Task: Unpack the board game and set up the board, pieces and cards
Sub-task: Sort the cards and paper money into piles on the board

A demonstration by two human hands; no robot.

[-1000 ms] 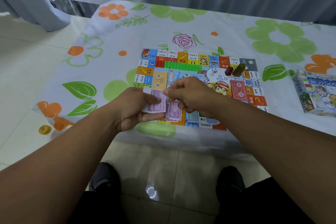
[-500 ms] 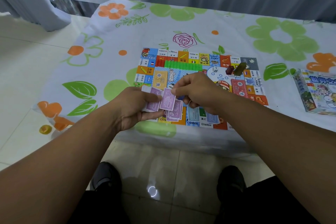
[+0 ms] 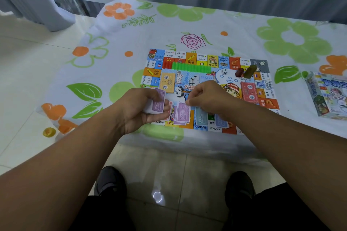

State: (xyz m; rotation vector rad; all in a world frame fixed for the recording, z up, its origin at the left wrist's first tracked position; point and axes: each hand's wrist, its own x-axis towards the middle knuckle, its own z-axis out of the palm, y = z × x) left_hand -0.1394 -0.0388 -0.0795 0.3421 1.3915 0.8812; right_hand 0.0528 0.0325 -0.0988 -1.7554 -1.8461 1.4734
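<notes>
Game board [image 3: 187, 80] laid flat on the desk [image 3: 187, 30], stack of purple notes [image 3: 157, 106] gripped in left hand [image 3: 139, 107] at its near edge, right hand [image 3: 210, 97] curled just above purple pile [image 3: 181, 114] on board, grip on anything not discernible, game box [image 3: 328, 95] set well right

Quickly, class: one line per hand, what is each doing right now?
Left hand: holds a stack of purple notes.
Right hand: fingers curled at the purple pile on the board; grip cannot be told.

Head-worn wide view, facing forward and down, close above the board [image 3: 201, 60]
</notes>
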